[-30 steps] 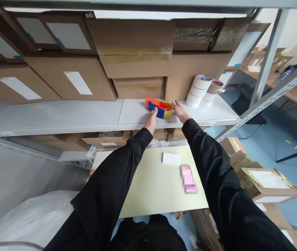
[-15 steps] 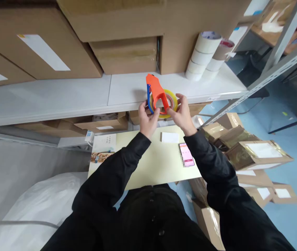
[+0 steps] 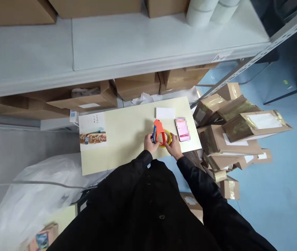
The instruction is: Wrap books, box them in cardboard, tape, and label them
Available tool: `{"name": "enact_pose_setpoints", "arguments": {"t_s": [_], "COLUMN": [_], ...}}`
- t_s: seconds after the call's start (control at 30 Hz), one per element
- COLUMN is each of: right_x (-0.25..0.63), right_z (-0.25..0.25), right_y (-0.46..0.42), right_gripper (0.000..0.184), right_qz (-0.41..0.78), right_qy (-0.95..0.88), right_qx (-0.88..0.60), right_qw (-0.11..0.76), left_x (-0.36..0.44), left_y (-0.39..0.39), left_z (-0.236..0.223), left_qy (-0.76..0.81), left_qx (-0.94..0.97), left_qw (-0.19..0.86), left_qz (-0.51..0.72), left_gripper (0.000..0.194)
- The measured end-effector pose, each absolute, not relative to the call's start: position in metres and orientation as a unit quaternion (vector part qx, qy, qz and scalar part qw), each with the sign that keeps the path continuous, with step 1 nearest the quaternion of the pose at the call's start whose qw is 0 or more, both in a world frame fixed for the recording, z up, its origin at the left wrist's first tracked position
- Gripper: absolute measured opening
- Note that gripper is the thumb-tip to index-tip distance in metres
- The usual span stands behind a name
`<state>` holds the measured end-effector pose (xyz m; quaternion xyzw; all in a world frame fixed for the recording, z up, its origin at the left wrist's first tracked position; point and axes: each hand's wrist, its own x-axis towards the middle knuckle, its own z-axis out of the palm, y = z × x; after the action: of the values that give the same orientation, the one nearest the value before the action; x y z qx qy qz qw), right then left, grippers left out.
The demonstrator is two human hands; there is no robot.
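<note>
Between my two hands is an orange and blue tape dispenser [image 3: 159,126] fitted with a yellow-edged roll of tape [image 3: 169,139]. My left hand [image 3: 150,143] grips its left side, by the blue part. On the right, the fingers of my right hand [image 3: 174,147] are closed on the tape roll's side. The dispenser is held above the pale yellow tabletop [image 3: 122,139], its orange head pointing away from me. A phone with a pink screen [image 3: 182,129] lies right of it, and a small white block [image 3: 165,112] lies behind it.
A picture booklet [image 3: 93,130] lies at the table's left end. Beyond the table runs a grey shelf [image 3: 143,42] bearing cartons and tape rolls [image 3: 202,14]. Taped cartons [image 3: 234,139] pile up on the right floor. A white plastic bag [image 3: 38,195] sits at left.
Both hands have brought the tape dispenser from in front of the shelf edge down and toward me, over the table. My view has tilted downward.
</note>
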<state>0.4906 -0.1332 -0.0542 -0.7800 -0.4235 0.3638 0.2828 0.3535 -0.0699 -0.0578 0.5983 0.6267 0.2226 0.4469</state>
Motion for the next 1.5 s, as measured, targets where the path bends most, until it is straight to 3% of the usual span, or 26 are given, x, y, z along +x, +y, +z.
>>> {"name": "enact_pose_setpoints", "arguments": {"t_s": [0.37,0.57,0.7,0.83,0.97,1.1,1.2,1.4,1.5], "right_x": [0.495,0.493,0.492,0.489,0.472,0.434,0.399,0.330,0.286], "right_z": [-0.091,-0.099,-0.090,-0.066,-0.042,-0.028,-0.019,0.002,0.011], "right_y": [-0.134,-0.138,-0.152,-0.169,-0.165,-0.136,-0.112,-0.091,-0.089], "right_gripper": [0.066,0.075,0.080,0.068,0.051,0.036,0.035,0.043,0.042], "right_qz": [0.397,0.407,0.394,0.344,0.367,0.429,0.453,0.378,0.325], "right_qy": [-0.416,-0.389,-0.389,-0.450,-0.513,-0.609,-0.692,-0.823,-0.850], "right_qx": [-0.793,-0.792,-0.782,-0.755,-0.706,-0.619,-0.543,-0.402,-0.356], "right_qw": [0.201,0.234,0.286,0.332,0.322,0.248,0.142,-0.133,-0.211], "left_x": [0.353,0.344,0.315,0.261,0.206,0.164,0.133,0.064,0.023], "left_y": [-0.078,-0.075,-0.070,-0.064,-0.068,-0.079,-0.093,-0.136,-0.166], "left_z": [-0.103,-0.086,-0.068,-0.043,-0.015,0.002,0.008,0.033,0.044], "left_qy": [0.629,0.632,0.650,0.675,0.728,0.779,0.793,0.814,0.833], "left_qx": [0.571,0.554,0.529,0.540,0.530,0.477,0.445,0.437,0.412], "left_qw": [0.495,0.521,0.519,0.455,0.371,0.313,0.280,0.214,0.184], "left_qz": [0.182,0.151,0.168,0.212,0.226,0.261,0.307,0.316,0.321], "left_gripper": [0.051,0.056,0.047,0.034,0.029,0.030,0.033,0.029,0.025]}}
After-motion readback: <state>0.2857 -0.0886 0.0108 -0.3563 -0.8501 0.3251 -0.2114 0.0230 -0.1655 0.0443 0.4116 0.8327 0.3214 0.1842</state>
